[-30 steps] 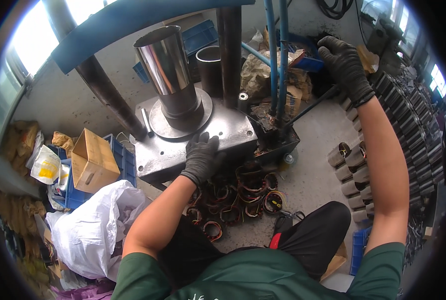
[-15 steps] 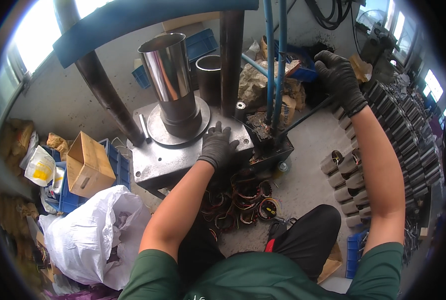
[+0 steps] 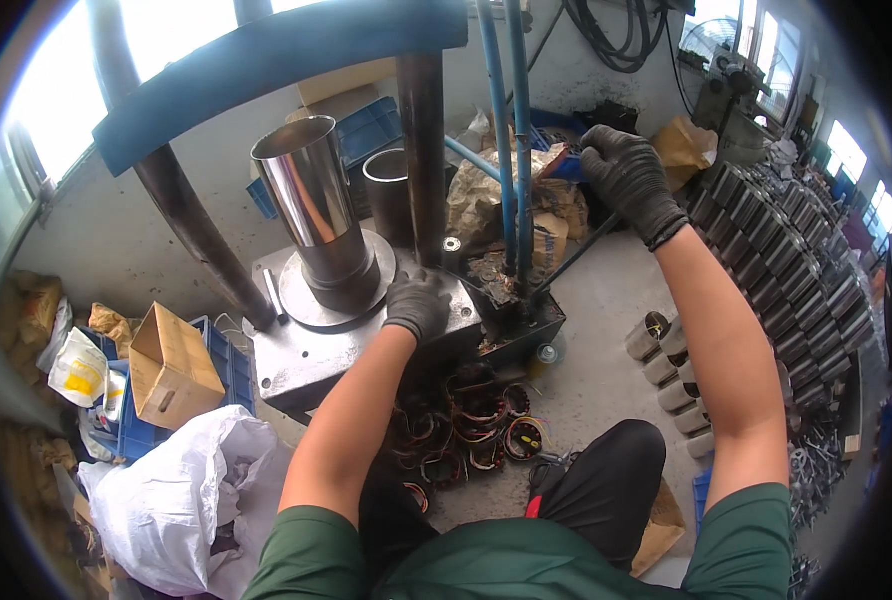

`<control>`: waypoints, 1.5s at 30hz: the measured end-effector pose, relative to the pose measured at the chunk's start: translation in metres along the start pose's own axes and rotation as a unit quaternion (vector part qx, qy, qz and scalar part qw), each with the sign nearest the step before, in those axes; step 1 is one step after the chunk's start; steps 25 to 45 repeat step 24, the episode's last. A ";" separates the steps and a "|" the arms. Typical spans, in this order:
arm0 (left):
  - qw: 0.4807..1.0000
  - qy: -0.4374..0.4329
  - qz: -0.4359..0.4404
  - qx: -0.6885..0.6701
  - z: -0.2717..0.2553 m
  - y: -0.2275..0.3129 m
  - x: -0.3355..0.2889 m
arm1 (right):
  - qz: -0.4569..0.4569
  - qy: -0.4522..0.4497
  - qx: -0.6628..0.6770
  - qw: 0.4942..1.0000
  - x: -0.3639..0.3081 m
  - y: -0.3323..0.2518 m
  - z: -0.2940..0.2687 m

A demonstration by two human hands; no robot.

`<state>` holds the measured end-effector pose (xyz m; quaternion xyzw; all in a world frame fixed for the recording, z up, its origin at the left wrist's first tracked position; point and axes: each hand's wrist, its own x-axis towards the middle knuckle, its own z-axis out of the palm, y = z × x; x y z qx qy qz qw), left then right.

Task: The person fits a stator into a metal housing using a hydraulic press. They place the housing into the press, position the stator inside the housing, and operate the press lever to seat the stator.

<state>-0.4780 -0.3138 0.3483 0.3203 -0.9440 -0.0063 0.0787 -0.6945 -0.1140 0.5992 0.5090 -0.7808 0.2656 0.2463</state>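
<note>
My left hand [image 3: 418, 303], in a dark grey glove, rests palm down on the steel plate [image 3: 341, 355] of a press-like frame, fingers slightly bent and holding nothing. Just left of it a shiny metal sleeve [image 3: 311, 190] stands upright on a dark collar [image 3: 341, 270] above a round disc [image 3: 296, 305]. My right hand [image 3: 631, 180], gloved the same, is raised to the right and closed at the upper end of a dark lever rod [image 3: 584, 248]. That rod slants up from the black base beside two blue upright poles [image 3: 522, 150]. The fingers partly hide the grip.
A blue crossbar [image 3: 276, 75] spans the frame's posts. Wired copper-coil rings [image 3: 476, 400] lie on the floor before the plate. Stacked metal cylinders [image 3: 766, 270] stand at right. A cardboard box [image 3: 171, 375] and a white sack [image 3: 186, 490] are at left; a dark tube [image 3: 386, 195] stands behind the plate.
The whole view has shifted, so the frame appears lower and further left. My left fingers look slightly more bent. My right hand stays at the lever rod, which slants a little more steeply.
</note>
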 end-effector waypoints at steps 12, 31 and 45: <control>0.945 -0.122 0.224 -0.205 -0.011 0.054 -0.121 | -0.137 0.016 0.112 0.984 -0.106 -0.009 -0.035; 0.872 -0.008 0.056 -0.487 0.003 0.011 -0.103 | -0.276 -0.155 0.044 0.948 -0.056 -0.155 -0.007; 0.872 -0.008 0.056 -0.487 0.003 0.011 -0.103 | -0.276 -0.155 0.044 0.948 -0.056 -0.155 -0.007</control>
